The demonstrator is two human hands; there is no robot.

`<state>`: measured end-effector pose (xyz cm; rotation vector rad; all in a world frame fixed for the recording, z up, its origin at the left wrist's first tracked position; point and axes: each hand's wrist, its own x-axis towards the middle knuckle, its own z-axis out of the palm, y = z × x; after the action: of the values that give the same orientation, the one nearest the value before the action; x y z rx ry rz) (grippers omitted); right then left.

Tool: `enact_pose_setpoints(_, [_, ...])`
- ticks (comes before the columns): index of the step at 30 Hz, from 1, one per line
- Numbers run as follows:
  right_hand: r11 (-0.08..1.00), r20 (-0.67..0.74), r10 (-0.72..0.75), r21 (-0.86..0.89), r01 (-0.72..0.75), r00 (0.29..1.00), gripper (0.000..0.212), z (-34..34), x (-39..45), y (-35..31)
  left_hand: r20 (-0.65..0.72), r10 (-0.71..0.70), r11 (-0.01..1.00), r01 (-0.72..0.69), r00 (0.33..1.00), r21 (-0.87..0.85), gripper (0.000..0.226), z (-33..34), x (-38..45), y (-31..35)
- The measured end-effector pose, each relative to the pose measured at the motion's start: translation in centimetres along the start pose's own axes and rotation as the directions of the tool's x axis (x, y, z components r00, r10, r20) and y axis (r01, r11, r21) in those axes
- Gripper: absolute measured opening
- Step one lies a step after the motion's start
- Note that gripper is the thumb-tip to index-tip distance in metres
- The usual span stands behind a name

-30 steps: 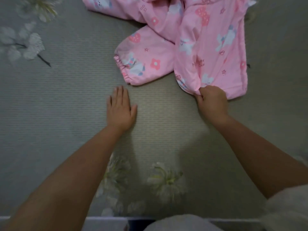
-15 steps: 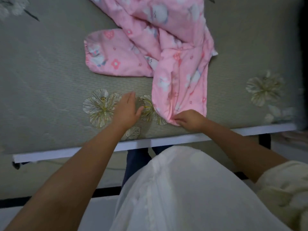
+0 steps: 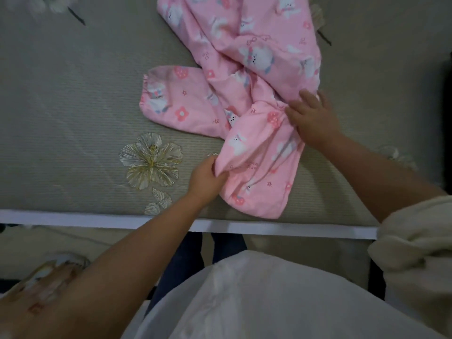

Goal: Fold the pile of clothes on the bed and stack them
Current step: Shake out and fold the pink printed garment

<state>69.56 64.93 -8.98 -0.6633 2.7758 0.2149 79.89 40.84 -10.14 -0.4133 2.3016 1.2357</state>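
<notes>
The pink garment (image 3: pixel 247 77) lies crumpled on the bed (image 3: pixel 73 106), just beyond the embroidered flower (image 3: pixel 151 160) printed near the mattress edge. Half a second ago the left hand lay flat and empty on the cover beside that flower; now the left hand (image 3: pixel 206 178) has moved to the near leg of the garment, on the far side of the flower from the bed's open stretch, and its fingers are curled around a bunched fold of pink cloth, holding it firmly. The right hand (image 3: pixel 311 118), which had been gripping the hem close to the white bed rail (image 3: pixel 97 218), has gone farther from the rail and now rests higher up the same leg, fingers spread and only lightly bent over the fabric where it narrows (whether the thumb pinches any cloth underneath cannot be told). The leg between the two hands is drawn into long creases. The other leg, with its gathered cuff, lies flat just beyond the flower, about where it was. The person's white top (image 3: pixel 269 302) fills the near part of the view.
</notes>
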Motion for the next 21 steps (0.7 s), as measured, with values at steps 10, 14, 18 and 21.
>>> enact_pose_setpoints(10, [0.959,-0.429,-0.050,0.233,0.164,0.902,0.006,-8.7,-1.6,-4.2,-0.469,0.113,0.958,-0.222,0.876,-0.184,0.016,-10.1,-2.8,5.6])
enact_pose_setpoints(14, [0.899,-0.408,0.223,0.438,-0.025,0.885,0.012,-14.6,-3.0,-6.3,-0.645,0.249,0.889,-0.434,0.722,-0.143,0.020,-14.1,-6.6,10.1])
enact_pose_setpoints(18, [0.792,-0.484,0.403,0.610,-0.031,0.777,0.017,-21.4,-5.3,-11.0,-0.758,0.409,0.797,-0.603,0.508,0.026,0.021,-18.9,-12.2,12.7])
enact_pose_setpoints(21, [0.691,-0.536,0.508,0.721,0.054,0.674,0.018,-26.5,-7.7,-15.7,-0.787,0.494,0.711,-0.693,0.370,0.121,0.024,-22.4,-17.3,13.1])
